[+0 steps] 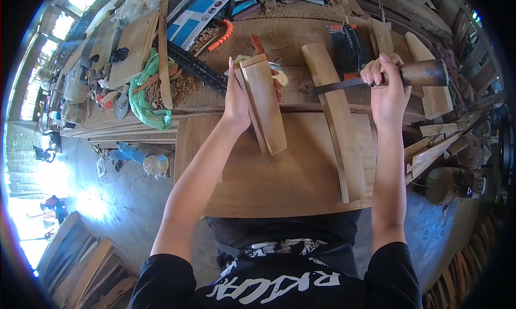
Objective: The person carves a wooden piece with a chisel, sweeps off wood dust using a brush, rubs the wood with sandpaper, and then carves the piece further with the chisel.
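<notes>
My left hand [236, 101] is wrapped round a short, thick wooden block [263, 104], which is tilted up over the bench; fingertips show at its right edge. In my right hand [388, 88] is a chisel [427, 73] with a dark wooden handle, its flat blade pointing left. The blade tip appears over a long, narrow wooden strip [339, 131] that lies across the bench and the board nearest me. Behind the block are an orange-handled tool [258, 44] and a pale thing partly hidden by it.
A black metal square [197, 68], an orange coil [221, 36] and a green plastic bag [141, 102] with shavings lie left on the bench [295, 34]. Blue-and-white box [200, 13] sits behind. Wooden boards [436, 83] stand at right; a plastic bottle [156, 165] is below left.
</notes>
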`<state>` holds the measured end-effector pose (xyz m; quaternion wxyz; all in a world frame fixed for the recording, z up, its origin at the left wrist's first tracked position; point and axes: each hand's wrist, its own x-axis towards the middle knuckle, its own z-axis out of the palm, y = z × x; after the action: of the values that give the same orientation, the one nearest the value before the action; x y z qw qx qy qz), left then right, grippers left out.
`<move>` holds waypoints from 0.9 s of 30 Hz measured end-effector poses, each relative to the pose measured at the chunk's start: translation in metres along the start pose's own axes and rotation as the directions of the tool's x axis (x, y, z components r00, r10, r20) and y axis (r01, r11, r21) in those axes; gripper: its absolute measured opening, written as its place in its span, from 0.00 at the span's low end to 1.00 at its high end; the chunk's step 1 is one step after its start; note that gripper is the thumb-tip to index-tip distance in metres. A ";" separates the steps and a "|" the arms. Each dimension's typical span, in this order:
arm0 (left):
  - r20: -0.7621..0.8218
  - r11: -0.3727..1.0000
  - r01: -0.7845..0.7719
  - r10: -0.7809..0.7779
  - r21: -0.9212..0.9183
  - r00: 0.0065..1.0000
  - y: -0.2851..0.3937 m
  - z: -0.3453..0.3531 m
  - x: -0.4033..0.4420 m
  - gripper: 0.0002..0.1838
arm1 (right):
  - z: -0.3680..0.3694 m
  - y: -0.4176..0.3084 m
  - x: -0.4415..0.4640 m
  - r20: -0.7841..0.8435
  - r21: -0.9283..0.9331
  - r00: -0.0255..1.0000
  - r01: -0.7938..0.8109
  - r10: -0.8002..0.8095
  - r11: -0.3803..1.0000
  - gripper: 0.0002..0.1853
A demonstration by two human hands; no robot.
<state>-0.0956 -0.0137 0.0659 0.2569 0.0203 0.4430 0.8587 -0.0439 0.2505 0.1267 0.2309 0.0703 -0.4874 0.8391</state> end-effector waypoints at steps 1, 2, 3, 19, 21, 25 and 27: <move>0.007 1.000 -0.009 0.009 0.005 1.000 0.000 -0.002 0.001 0.45 | 0.000 0.000 -0.001 -0.005 -0.002 1.000 0.001 -0.001 1.000 0.14; 0.014 1.000 -0.017 0.017 0.010 1.000 -0.001 -0.003 0.001 0.45 | -0.001 -0.001 -0.002 -0.011 -0.005 1.000 0.002 -0.002 1.000 0.14; -0.011 1.000 -0.027 0.027 0.003 1.000 0.000 0.000 0.000 0.45 | -0.002 -0.001 -0.003 -0.008 -0.005 1.000 0.007 -0.007 1.000 0.14; -0.036 0.999 0.003 -0.002 0.043 0.999 -0.005 -0.016 0.002 0.47 | -0.015 0.002 -0.032 -0.059 -0.029 0.993 0.104 -0.106 0.994 0.13; -0.043 0.999 0.005 -0.003 0.054 0.999 -0.005 -0.017 0.003 0.49 | -0.019 0.003 -0.033 -0.062 -0.014 0.993 0.103 -0.104 0.995 0.12; -0.041 0.999 0.003 -0.001 0.054 0.999 -0.006 -0.017 0.004 0.43 | -0.023 0.002 -0.033 -0.071 0.007 0.994 0.085 -0.084 0.996 0.11; -0.037 0.999 0.002 0.000 0.038 0.999 -0.006 -0.018 0.004 0.42 | -0.022 0.002 -0.032 -0.087 0.006 0.993 0.078 -0.078 0.997 0.11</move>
<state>-0.1017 -0.0225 0.0493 0.2485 0.0091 0.4641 0.8502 -0.0135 0.2586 0.1029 0.2841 0.0539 -0.4699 0.8340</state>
